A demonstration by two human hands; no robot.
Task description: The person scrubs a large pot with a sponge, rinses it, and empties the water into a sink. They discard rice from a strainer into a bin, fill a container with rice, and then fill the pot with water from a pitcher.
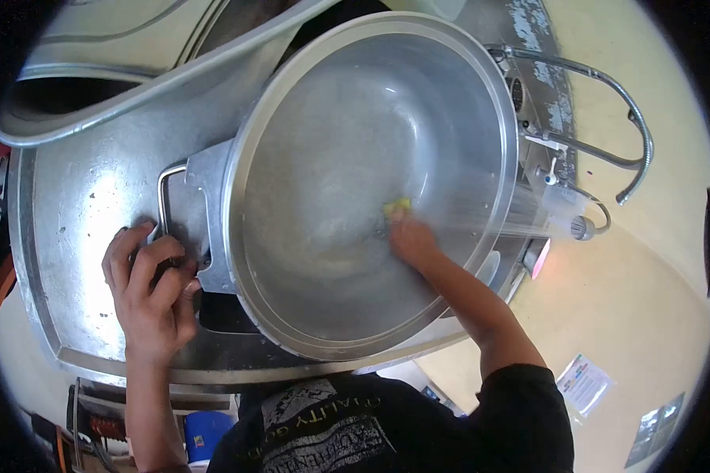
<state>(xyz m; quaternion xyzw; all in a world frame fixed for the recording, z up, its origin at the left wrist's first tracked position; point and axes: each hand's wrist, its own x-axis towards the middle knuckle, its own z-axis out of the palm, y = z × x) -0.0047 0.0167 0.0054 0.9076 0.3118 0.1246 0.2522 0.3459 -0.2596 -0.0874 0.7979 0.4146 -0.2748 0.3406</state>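
Here's the steel counter (75, 299), and at its near edge, right of its left corners, the big pot (308, 102), mouth facing up toward us. Stiff metal, likely heavy, slick where wet; rim or handle looks the surest hold. Left hand (151, 288) is at the pot's left side, fingers curled and spread over the handle (162, 193); whether they're clamped, I can't tell. Right hand (412, 240) reaches inside, fingers together on the sponge, and in comes water from the spray head (581, 229) on the right! Down to the smallest: the sponge (402, 205), yellow, presumably soft, light, easily pinched. Hard to make out: blurred right fingertips. Hidden: the pot's underside, its support, and the handle's lower end behind fingers.
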